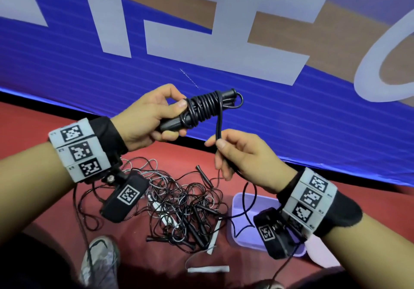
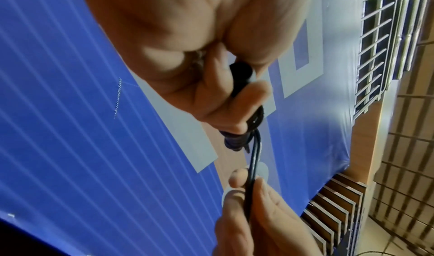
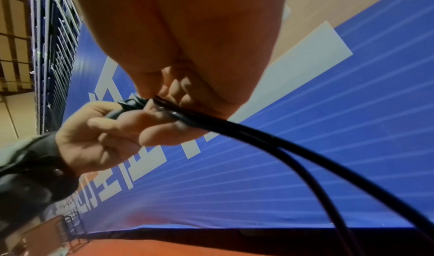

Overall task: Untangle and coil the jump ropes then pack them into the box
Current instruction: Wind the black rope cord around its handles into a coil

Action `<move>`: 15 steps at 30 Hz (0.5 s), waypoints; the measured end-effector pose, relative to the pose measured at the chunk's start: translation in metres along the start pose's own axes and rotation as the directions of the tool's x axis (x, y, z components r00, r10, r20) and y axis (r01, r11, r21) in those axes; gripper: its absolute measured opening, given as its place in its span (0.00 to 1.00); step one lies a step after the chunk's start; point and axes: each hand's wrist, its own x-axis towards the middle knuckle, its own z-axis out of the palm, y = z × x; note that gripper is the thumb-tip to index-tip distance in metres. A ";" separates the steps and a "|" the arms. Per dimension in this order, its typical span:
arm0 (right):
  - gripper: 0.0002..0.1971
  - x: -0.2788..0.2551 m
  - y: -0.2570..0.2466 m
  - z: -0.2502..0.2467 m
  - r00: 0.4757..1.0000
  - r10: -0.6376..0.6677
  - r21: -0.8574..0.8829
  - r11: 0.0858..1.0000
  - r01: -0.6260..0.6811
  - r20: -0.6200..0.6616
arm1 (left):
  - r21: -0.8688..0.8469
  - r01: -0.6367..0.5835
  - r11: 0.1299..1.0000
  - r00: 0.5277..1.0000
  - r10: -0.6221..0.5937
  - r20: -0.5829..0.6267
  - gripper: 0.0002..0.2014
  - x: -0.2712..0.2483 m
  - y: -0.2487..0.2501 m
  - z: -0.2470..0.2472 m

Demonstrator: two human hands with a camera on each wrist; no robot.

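Note:
My left hand [image 1: 156, 118] grips the paired handles of a black jump rope [image 1: 201, 109], with the cord wound round them in several turns. A doubled strand of cord hangs from the coil down to my right hand [image 1: 226, 152], which pinches it between thumb and fingers. In the left wrist view the black handle [image 2: 241, 78] sits in the left fingers and the cord [image 2: 253, 159] runs down to the right hand. In the right wrist view the cord [image 3: 270, 141] leaves the right fingers as two strands. A lilac box [image 1: 244, 228] stands on the floor under my right wrist, a loop of cord over it.
A tangled pile of black and white jump ropes [image 1: 183, 208] lies on the red floor [image 1: 44, 122] between my arms. A white handle [image 1: 208, 269] lies nearer me. My shoe [image 1: 98, 261] is at the lower left. A blue banner [image 1: 291, 113] stretches behind.

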 end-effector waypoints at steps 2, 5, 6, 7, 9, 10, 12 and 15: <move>0.11 -0.001 0.003 -0.001 0.998 0.000 -0.005 1.000 0.000 0.070 | -0.060 0.040 0.997 0.995 -0.034 0.093 0.08 -0.005 0.000 0.002; 0.10 -0.001 0.003 -0.004 0.992 0.013 -0.082 0.997 -0.002 0.127 | -0.137 0.084 0.987 0.965 -0.046 0.258 0.19 -0.011 -0.008 0.005; 0.08 -0.001 0.003 -0.005 0.991 0.014 -0.104 0.995 0.000 0.133 | -0.148 0.101 0.984 0.949 -0.051 0.310 0.23 -0.011 -0.010 0.005; 0.06 0.000 0.002 -0.007 0.991 0.014 -0.114 0.993 0.001 0.133 | -0.143 0.123 0.982 0.932 -0.065 0.356 0.25 -0.012 -0.011 0.005; 0.10 0.001 0.003 -0.016 0.993 0.000 -0.198 0.980 0.024 0.121 | -0.095 0.180 0.979 0.890 -0.121 0.439 0.25 -0.013 -0.013 0.004; 0.11 0.002 0.005 -0.021 0.992 -0.005 -0.288 0.957 0.041 0.123 | -0.063 0.206 0.977 0.863 -0.151 0.482 0.25 -0.014 -0.014 0.005; 0.08 0.004 0.005 -0.030 0.986 0.011 -0.460 0.886 0.068 0.168 | 0.018 0.223 0.975 0.811 -0.196 0.552 0.24 -0.015 -0.016 0.007; 0.07 0.007 0.004 -0.038 0.980 0.104 -0.557 0.830 0.009 0.172 | 0.247 0.161 0.955 0.784 -0.276 0.556 0.22 -0.017 -0.017 0.012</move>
